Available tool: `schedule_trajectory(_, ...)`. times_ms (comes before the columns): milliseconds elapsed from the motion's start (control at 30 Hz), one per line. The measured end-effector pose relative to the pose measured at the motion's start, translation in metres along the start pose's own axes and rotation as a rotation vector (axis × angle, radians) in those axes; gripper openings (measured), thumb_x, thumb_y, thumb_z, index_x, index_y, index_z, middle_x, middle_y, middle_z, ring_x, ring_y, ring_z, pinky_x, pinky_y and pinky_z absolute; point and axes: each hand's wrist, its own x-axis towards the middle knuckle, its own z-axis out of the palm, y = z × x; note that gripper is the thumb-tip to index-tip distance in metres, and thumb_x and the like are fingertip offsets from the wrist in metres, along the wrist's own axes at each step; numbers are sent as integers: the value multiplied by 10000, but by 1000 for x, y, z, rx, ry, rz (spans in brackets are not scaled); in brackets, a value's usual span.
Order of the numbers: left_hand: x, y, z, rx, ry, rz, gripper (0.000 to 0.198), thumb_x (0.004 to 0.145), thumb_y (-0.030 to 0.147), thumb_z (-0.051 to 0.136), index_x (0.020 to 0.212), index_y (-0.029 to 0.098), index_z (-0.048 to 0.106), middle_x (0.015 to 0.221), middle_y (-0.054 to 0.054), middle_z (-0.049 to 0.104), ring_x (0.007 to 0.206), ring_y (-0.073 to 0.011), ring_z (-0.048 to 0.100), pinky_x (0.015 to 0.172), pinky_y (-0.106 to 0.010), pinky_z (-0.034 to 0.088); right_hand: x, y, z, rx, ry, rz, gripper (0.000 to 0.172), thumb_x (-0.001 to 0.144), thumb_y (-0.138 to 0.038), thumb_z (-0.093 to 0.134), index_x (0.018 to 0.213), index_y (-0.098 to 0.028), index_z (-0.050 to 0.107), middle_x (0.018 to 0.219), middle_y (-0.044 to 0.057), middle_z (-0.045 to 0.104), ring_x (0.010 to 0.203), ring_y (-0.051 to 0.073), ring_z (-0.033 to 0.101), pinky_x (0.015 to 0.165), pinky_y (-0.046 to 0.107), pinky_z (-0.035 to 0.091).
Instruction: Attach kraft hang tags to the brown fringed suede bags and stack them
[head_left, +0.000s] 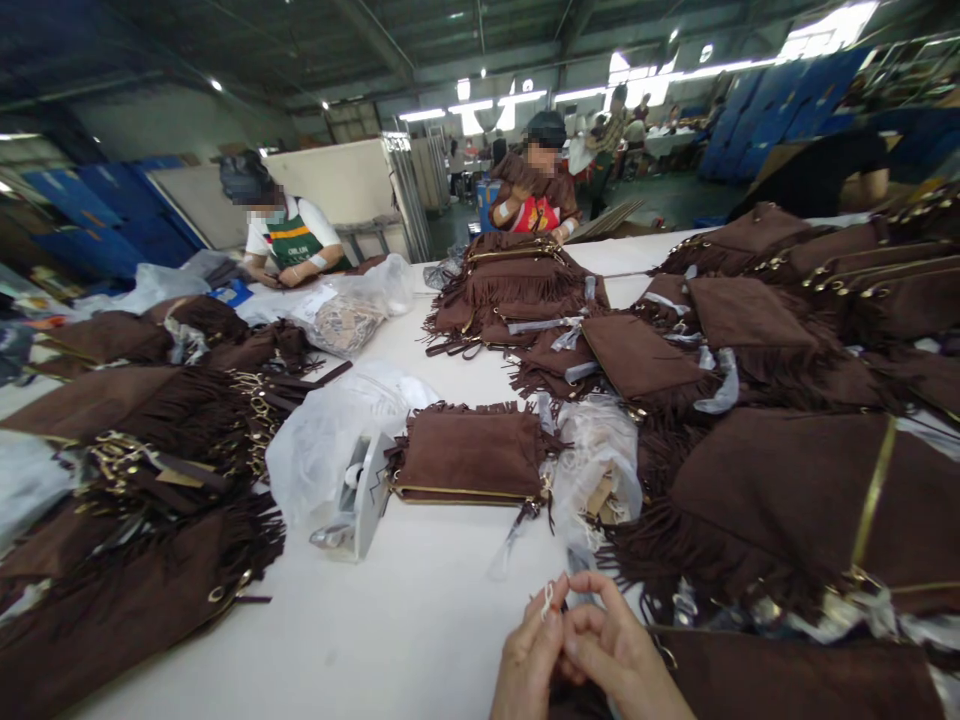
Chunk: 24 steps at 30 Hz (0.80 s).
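My left hand is closed in a pinch near the table's front edge, with a looped white string at its fingertips. Against it, my right hand also has its fingers pinched; what lies between them is hidden. Beyond the hands is a brown suede bag with fringe and a gold zip, lying flat on the white table. A clear plastic bag of tan tags and white strings sits at its right. Some dark material is partly visible beneath my hands.
A white dispenser stands left of the bag, beside crumpled plastic. Fringed brown bags pile up at left, right and back. Two co-workers are across the table; another person leans at right.
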Motion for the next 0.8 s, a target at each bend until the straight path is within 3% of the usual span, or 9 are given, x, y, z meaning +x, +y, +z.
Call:
schedule_trajectory(167,-6,4,4,-60,24,-7,742,656,570,615,1258,165,459,1162,-121,570,1009,-260,525,714,-299,444,-3,-20,-18,-492,65,-98,269,777,-466,539,806,-202,584,698,-8,558,642,151,518,599,257,395)
schedule_trajectory(300,-11,8,5,-83,29,-16,706,652,523,626,1216,131,466,1042,-132,613,944,-236,550,762,-312,431,-12,-27,-33,-674,145,-129,218,809,-396,477,769,-206,577,707,-10,554,660,157,515,613,250,397)
schedule_trajectory(367,-15,11,7,129,13,61,549,685,499,575,1099,140,538,1009,-116,593,908,-215,536,718,-291,431,-18,-29,-39,-681,182,-131,214,827,-392,452,782,-208,552,712,-11,542,673,156,513,617,244,401)
schedule_trajectory(467,-22,13,17,636,-98,134,324,682,410,557,875,152,589,867,-68,556,783,-182,508,650,-280,410,-26,-32,-48,-689,233,-145,220,846,-400,429,784,-210,520,715,-14,517,683,155,499,626,240,399)
schedule_trajectory(600,-25,11,44,1187,-161,47,497,501,361,713,929,136,597,966,-105,559,934,-286,481,854,-413,364,-36,-34,-57,-786,244,-154,231,850,-397,427,734,-209,494,679,-24,472,648,148,463,608,239,375)
schedule_trajectory(700,-20,13,59,1370,-182,15,442,623,276,607,1035,122,574,1064,-143,551,1042,-329,453,923,-462,314,-43,-31,-61,-811,223,-149,235,861,-388,414,730,-207,487,689,-24,463,651,144,457,610,237,369)
schedule_trajectory(800,-12,20,57,1400,-152,25,331,695,153,435,991,141,584,1004,-129,587,993,-288,510,864,-414,363,-50,-25,-62,-775,193,-120,248,868,-398,404,728,-206,476,678,-32,437,630,136,431,590,230,358)
